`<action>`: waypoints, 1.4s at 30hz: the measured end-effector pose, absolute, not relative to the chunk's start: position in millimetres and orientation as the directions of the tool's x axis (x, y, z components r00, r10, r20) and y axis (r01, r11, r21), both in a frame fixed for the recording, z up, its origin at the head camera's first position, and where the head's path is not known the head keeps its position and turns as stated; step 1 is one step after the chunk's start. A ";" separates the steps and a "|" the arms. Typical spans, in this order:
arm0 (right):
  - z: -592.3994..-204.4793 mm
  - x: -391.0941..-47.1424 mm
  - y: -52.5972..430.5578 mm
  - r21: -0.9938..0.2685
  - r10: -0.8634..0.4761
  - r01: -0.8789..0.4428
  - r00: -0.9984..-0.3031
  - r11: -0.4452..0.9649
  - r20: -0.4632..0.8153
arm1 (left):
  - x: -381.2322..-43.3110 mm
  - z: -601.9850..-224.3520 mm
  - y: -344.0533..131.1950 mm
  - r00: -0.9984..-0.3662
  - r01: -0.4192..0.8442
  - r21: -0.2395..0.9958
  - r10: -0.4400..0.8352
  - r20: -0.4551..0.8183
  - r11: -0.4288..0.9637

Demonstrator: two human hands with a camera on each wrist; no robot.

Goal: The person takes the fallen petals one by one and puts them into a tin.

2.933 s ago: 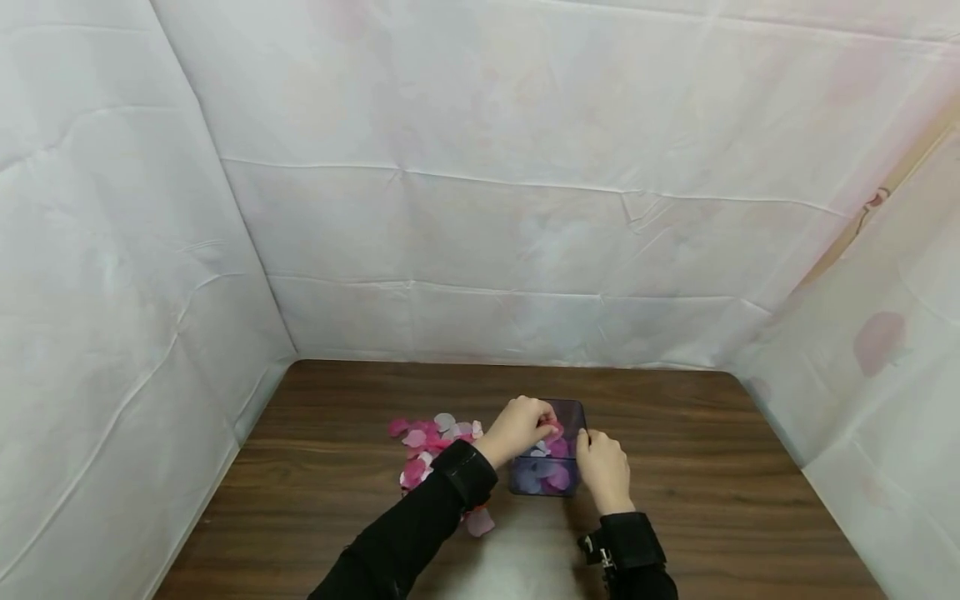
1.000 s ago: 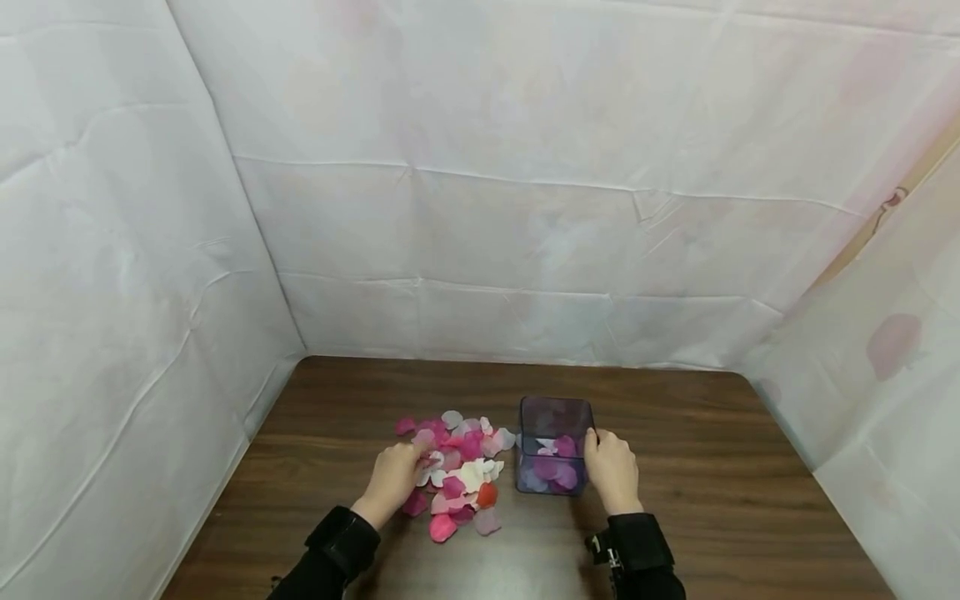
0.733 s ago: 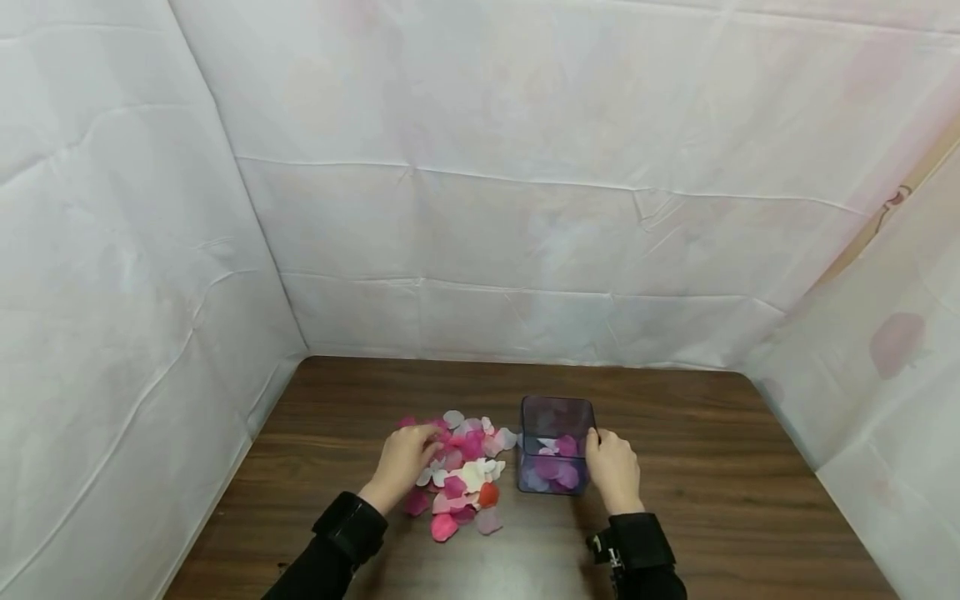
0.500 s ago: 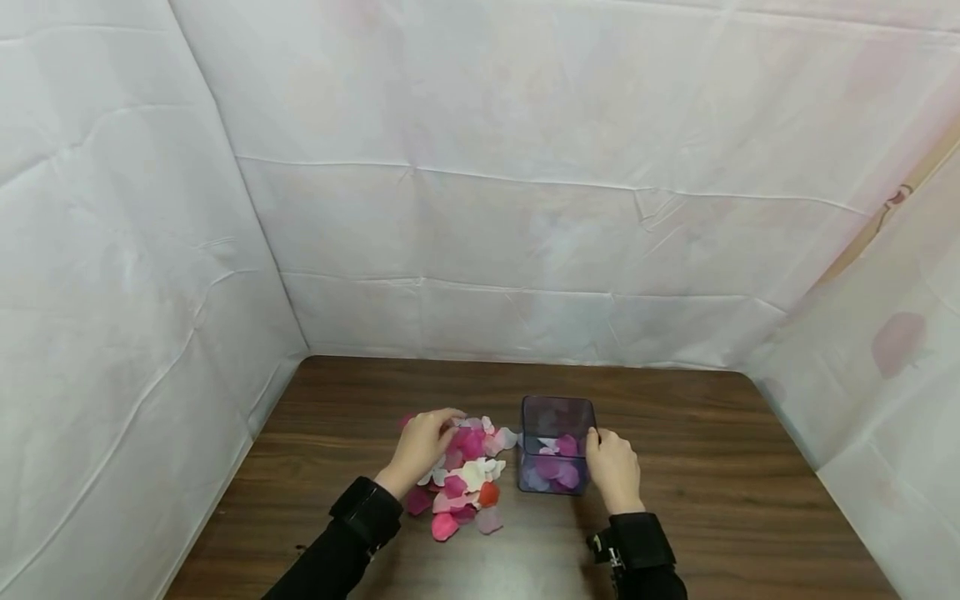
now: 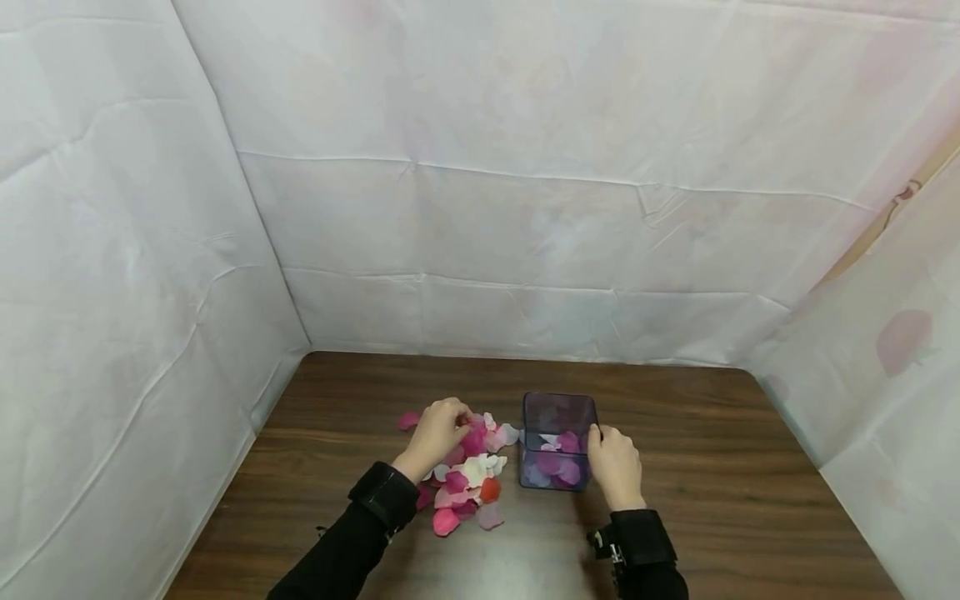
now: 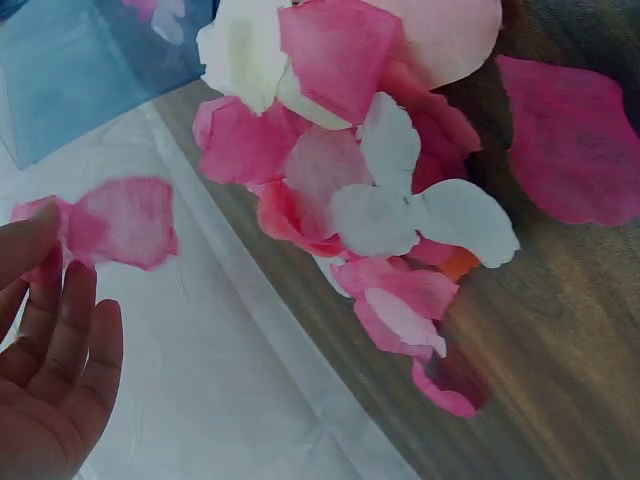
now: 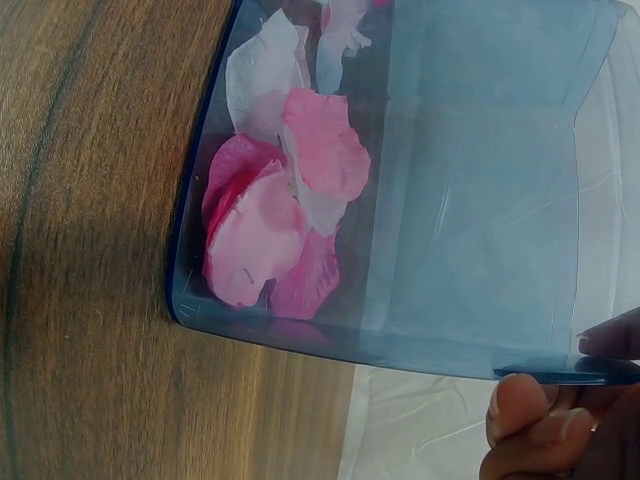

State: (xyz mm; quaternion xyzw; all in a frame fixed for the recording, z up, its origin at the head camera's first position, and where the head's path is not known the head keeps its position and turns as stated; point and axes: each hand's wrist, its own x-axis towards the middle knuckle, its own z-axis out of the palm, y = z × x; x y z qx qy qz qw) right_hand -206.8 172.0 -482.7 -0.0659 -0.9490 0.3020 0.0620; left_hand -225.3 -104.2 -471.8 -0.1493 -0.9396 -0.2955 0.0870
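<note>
My left hand [image 5: 435, 435] is over the far part of a loose pile of artificial flower petals [image 5: 474, 472]. In the left wrist view its thumb and fingers pinch a pink petal [image 6: 130, 222], which sticks out past the fingertips. The pile mixes pink, magenta, white, cream and orange-red petals. Just right of it stands a see-through, dark-tinted plastic box [image 5: 558, 408] with no lid on. My right hand [image 5: 615, 468] grips the box's right rim between thumb and fingers. Pink and white petals [image 7: 250, 235] lie in the bottom of the box, seen through its wall.
The dark wood-grain table [image 5: 712, 467] carries the pile and box near its middle. White fabric walls [image 5: 480, 233] rise behind it and on both sides. Black bands [image 5: 386, 496] circle both wrists. One magenta petal [image 5: 409, 420] lies at the pile's far left.
My left hand went from inside the box to the pile's left side, then slid away and rightward over its far part, where it now pinches a petal. My right hand stays on the box.
</note>
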 end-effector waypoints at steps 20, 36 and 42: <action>-478.0 -206.7 173.8 -0.574 0.151 0.081 -0.986 0.815 0.074 | -233.8 -462.8 -97.3 -0.954 0.298 0.547 0.226 0.197 0.782; -481.0 -206.3 172.1 -0.565 0.162 0.095 -0.984 0.820 0.069 | -232.4 -462.2 -94.3 -0.959 0.281 0.524 0.215 0.184 0.804; -480.0 -207.1 171.4 -0.566 0.157 0.093 -0.986 0.819 0.064 | -231.2 -459.1 -93.9 -0.962 0.272 0.544 0.206 0.181 0.794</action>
